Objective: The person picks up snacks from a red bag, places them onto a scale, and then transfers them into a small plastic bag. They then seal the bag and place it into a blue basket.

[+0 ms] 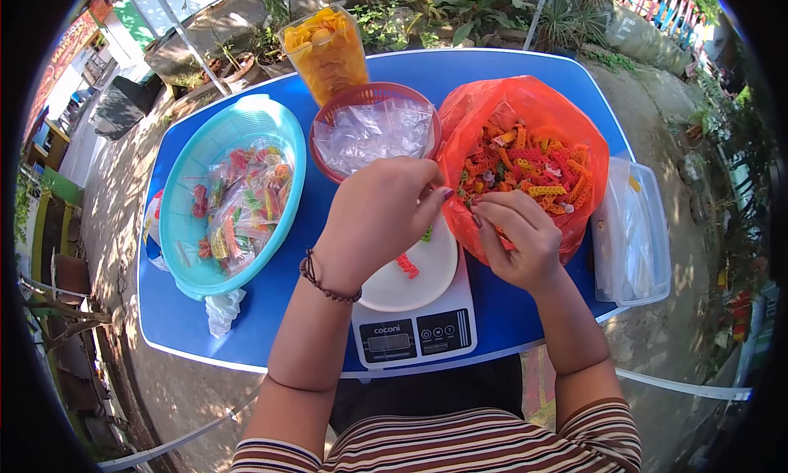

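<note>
My left hand (382, 202), a beaded bracelet at its wrist, reaches over the kitchen scale (417, 329) with thumb and fingers pinched together. My right hand (525, 236) is also closed in a pinch, a little to the right. Both sets of fingertips meet at the near left edge of the red plastic bag (468, 116); what they pinch, if anything, is too small to tell. Colourful curly snack pieces (546, 165) fill the bag. On the scale's round white plate (382, 292) lie a red piece (407, 266) and a green piece (427, 235), partly covered by my left hand.
A turquoise basket (172, 218) on the left holds several filled clear packets. Behind the scale, a red basket (373, 92) contains empty clear bags (369, 136). A tub of yellow chips (327, 54) stands at the back. At right is a clear container (636, 243). All rest on a blue table (271, 333).
</note>
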Demonstrator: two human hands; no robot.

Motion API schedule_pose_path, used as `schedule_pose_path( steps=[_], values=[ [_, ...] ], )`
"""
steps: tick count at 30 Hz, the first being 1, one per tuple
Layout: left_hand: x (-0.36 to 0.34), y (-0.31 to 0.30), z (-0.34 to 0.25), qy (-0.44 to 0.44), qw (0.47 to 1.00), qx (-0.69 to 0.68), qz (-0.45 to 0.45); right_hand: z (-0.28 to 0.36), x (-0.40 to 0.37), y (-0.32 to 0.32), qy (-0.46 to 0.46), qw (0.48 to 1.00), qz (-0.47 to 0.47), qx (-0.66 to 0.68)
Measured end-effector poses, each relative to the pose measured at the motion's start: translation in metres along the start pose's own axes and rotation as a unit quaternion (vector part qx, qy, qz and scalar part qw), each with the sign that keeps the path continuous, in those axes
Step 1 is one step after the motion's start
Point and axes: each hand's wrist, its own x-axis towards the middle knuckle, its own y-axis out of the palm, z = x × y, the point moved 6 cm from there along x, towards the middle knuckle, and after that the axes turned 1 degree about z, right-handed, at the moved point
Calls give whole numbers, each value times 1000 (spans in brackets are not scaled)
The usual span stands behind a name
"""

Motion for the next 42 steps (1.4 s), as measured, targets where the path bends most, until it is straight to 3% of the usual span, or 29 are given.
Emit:
schedule_pose_path(
  steps=[4,8,11,14,17,20,22,26,28,29,33,36,37,39,40,42],
  values=[
    [1,27,-31,85,995,-49,22,-42,-2,-15,91,989,-39,-111],
    [-5,57,-41,89,987,-67,112,-94,-25,-4,256,956,33,-136],
    [-6,68,-39,78,984,-58,148,-90,-23,7,166,965,85,-186],
    [-5,67,-34,56,985,-58,155,-83,-22,13,183,941,112,-260],
    [-2,61,-26,57,984,-78,152,-88,-25,11,206,950,109,-207],
    [0,50,-21,85,979,-124,134,-80,-17,-1,165,974,44,-149],
    [2,44,-20,88,972,-168,137,-78,-13,-7,189,981,4,-39],
    [5,37,-18,33,980,-197,3,-79,-24,1,240,939,-63,238],
    [6,38,-13,-2,975,-219,-49,-65,-22,7,212,937,-42,276],
    [7,40,-12,-8,977,-210,-23,-58,-21,9,198,934,-31,296],
    [8,41,-8,-40,982,-179,44,-46,-15,5,138,975,57,163],
    [8,42,-7,-36,984,-170,42,-65,-15,-10,185,981,-7,52],
    [8,43,-7,-31,985,-168,36,-70,-11,-11,155,988,15,-23],
    [7,50,-6,-21,988,-147,51,-77,-6,-10,90,980,60,-170],
    [6,53,-7,-16,989,-137,59,-80,-10,-1,117,970,123,-174],
    [7,51,-9,-13,990,-127,61,-80,-15,10,118,949,146,-252]
  ],
)
